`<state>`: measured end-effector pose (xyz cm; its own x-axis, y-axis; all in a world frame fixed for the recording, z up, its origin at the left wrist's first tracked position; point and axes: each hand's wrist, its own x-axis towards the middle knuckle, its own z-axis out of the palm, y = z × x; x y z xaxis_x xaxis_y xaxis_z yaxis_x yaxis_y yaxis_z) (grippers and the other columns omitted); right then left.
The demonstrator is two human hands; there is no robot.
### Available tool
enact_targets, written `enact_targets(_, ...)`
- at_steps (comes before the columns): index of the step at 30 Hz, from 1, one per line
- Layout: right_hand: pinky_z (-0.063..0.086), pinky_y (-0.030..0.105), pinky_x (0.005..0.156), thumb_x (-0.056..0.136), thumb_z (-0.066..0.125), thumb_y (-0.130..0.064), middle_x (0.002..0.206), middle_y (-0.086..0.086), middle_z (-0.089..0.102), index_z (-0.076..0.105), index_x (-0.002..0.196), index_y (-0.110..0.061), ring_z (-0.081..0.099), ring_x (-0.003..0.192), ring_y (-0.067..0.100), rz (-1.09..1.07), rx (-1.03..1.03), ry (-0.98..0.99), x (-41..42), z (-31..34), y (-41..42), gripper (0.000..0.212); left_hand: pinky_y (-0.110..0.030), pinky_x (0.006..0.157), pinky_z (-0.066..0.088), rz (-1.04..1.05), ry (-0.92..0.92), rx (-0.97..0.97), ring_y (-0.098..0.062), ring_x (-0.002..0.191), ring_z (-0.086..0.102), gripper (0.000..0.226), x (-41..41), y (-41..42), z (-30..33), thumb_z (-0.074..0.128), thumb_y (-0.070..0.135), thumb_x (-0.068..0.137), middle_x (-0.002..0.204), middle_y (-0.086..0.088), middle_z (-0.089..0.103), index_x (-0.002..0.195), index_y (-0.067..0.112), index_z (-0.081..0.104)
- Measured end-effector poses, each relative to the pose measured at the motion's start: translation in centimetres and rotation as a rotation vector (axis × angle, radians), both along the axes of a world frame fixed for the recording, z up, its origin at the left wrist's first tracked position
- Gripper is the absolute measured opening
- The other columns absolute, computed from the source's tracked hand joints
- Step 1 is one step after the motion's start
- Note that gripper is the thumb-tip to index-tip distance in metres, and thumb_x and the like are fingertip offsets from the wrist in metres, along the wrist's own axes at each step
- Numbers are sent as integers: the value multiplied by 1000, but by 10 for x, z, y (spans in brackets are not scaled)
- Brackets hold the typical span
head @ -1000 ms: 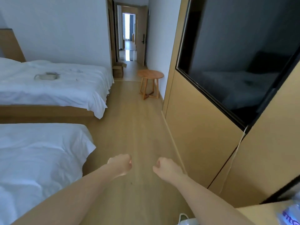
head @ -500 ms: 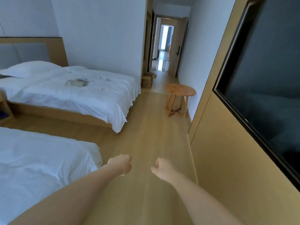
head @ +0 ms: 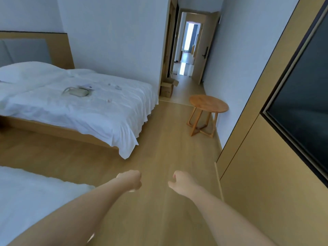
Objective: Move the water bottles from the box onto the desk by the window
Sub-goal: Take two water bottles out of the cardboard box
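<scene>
Both bare arms reach out ahead over the pale wooden plank floor, and neither hand carries anything: the left hand is balled into a fist, fingers curled under, and the right hand is curled in on itself too, clenched on nothing, the two fists near each other but apart. No water bottles show anywhere in view, and the desk by the window is out of sight as well. The open brown cardboard box sits on the floor far ahead, at the corner where the white wall meets the hallway, flaps up; what is inside cannot be made out from here. Just this side of it, against the right-hand wall, stands the small round wooden side table on crossed legs. To the left, the far bed with white sheets has a pale strapped bag and a few small bits lying on top, and the white edge of a nearer bed fills the lower left corner. On the right, a tan panelled wall holds a dark black-framed screen
</scene>
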<state>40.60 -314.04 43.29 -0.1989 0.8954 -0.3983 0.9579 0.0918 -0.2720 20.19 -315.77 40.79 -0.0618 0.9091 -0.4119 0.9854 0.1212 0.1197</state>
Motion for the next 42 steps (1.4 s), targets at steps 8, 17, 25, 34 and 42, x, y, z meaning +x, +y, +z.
enact_targets(8, 46, 38, 97, 97, 47, -45, 134, 6, 53, 49, 132, -13, 53, 121, 27, -36, -13, -18, -23, 18, 186, 48, -27, 78, 41, -59, -33, 3, -19, 90, 53, 27, -20, 208, 19, 33, 19, 96, 101, 0, 53, 113, 14, 53)
enact_targets(17, 47, 35, 91, 98, 46, -45, 131, 5, 55, 48, 132, -13, 55, 116, 25, -2, -43, -80, -23, -6, 405, 47, -28, 78, 42, -89, -47, -20, -20, 84, 50, 30, -15, 420, -9, 33, 17, 95, 95, -1, 51, 114, 10, 55)
enact_targets(25, 48, 40, 94, 96, 46, -44, 127, 5, 57, 51, 128, -13, 57, 113, 26, 14, -16, -22, -25, 14, 625, 45, -29, 73, 40, -60, -42, 32, -19, 77, 49, 14, -12, 641, 2, 34, 18, 96, 76, 3, 43, 90, 14, 46)
enact_targets(34, 48, 37, 90, 96, 46, -44, 124, 4, 58, 52, 125, -14, 58, 110, 25, 56, -23, -76, -51, 9, 837, 43, -26, 78, 43, -42, -37, -65, -18, 84, 49, 20, -49, 855, -24, 36, 14, 96, 91, 1, 50, 108, 15, 52)
enact_targets(42, 48, 38, 89, 94, 45, -44, 123, 4, 57, 52, 125, -15, 57, 109, 25, -13, 25, -90, -93, 12, 1041, 43, -26, 75, 40, -68, -62, -52, -18, 81, 46, 21, -101, 1081, -18, 34, 8, 98, 84, 0, 45, 85, 14, 49)
